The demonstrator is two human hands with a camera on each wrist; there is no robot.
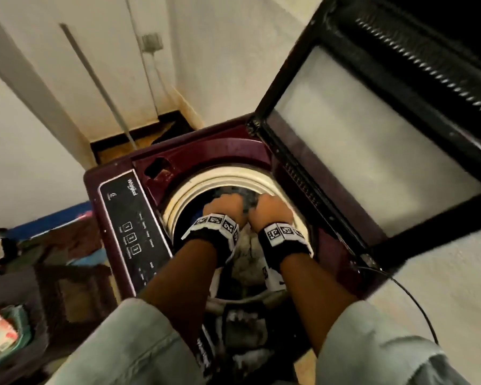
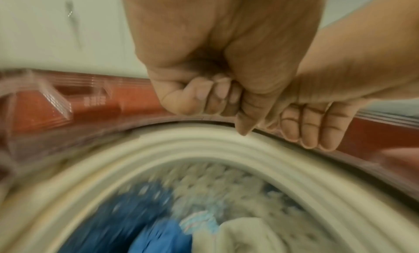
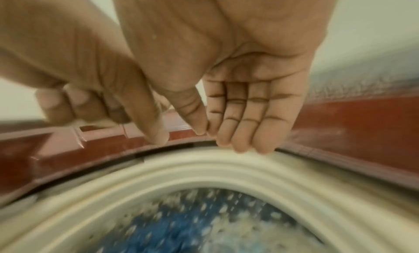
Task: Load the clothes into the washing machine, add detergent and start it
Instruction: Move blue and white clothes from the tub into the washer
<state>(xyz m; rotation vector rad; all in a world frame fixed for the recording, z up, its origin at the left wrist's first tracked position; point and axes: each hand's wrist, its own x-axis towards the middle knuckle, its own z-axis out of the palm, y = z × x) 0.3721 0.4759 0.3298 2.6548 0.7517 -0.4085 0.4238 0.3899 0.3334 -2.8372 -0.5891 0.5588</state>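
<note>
Now, working across the head view from left to right:

1. The control panel point(image 1: 134, 226) on the left of the washing machine point(image 1: 114, 173) should wait. Judging by the scene, you are in the loading step, and no detergent is in view.
2. Your left hand point(image 1: 223, 204) hovers over the drum rim point(image 1: 228, 177) at centre frame. Its fingers point(image 2: 204, 97) are clenched into the palm with the thumb sticking out, and the wrist view shows nothing in them. Uncurl them before you reach for the next garment.
3. The clothes point(image 2: 158, 235) lie down in the drum, a blue piece beside a cream one, low in the wrist frames. Press them down loosely and evenly rather than in one wad, and keep cloth off the rim.
4. Your right hand point(image 1: 272, 211) sits just beside the left. Its fingers point(image 3: 244, 113) are straight and together, palm down, grasping nothing and apart from the laundry.
5. The lid point(image 1: 372, 140) stands raised at the upper right; keep your elbow away from it.
</note>
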